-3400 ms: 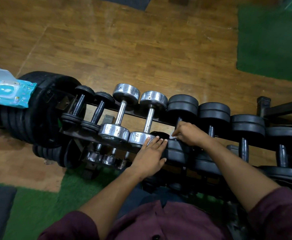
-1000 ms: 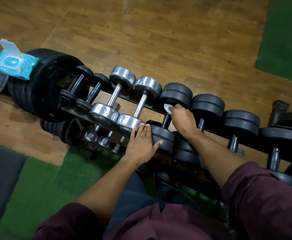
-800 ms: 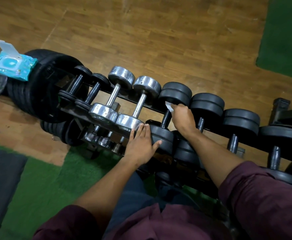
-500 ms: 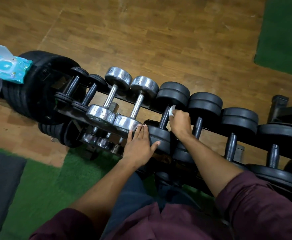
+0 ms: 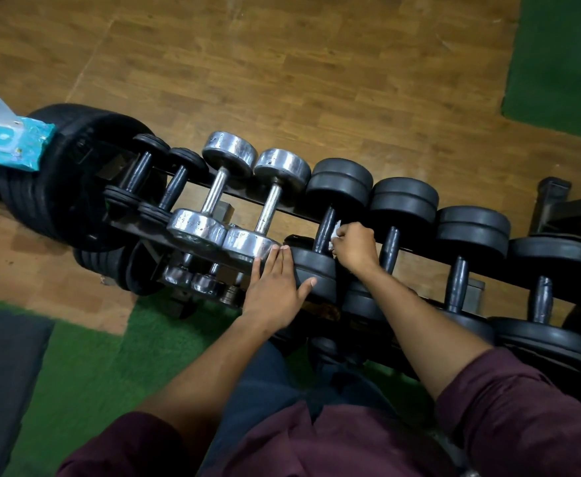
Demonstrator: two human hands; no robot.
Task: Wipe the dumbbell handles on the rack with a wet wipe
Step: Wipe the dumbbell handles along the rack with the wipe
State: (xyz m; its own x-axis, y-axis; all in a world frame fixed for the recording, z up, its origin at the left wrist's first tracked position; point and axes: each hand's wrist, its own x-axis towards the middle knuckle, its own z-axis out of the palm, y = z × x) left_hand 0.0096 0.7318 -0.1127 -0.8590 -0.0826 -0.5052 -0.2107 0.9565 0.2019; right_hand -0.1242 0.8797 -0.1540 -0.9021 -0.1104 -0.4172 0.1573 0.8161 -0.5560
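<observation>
moved: right hand (image 5: 353, 247) with the wipe (image 5: 335, 231) has slid back down the black handle (image 5: 324, 229) from its far end to about the middle since a second ago; left hand (image 5: 275, 287) has stayed put
wipe: small white wad, mostly hidden in the right hand's curled fingers, pressed against the right side of that handle
handle in work: fifth dumbbell from the left on the top tier of the rack (image 5: 234, 196); lies across both rails
left hand: fingers straight and flat on the near black plate (image 5: 313, 270) of the same dumbbell, fingertips touching the chrome one (image 5: 247, 244) beside it; looks like a steadying press, grips nothing
done, as a guess: nothing on the handles shows clean or wet; the four dumbbells to the left may be finished, cannot tell
left: the black dumbbells to the right, next one (image 5: 390, 246) just beside the right hand; a lower tier too, largely hidden
pack: blue wipes pack (image 5: 10, 139), lid open, on the stacked plates (image 5: 75, 173) at far left, well apart from the hands
</observation>
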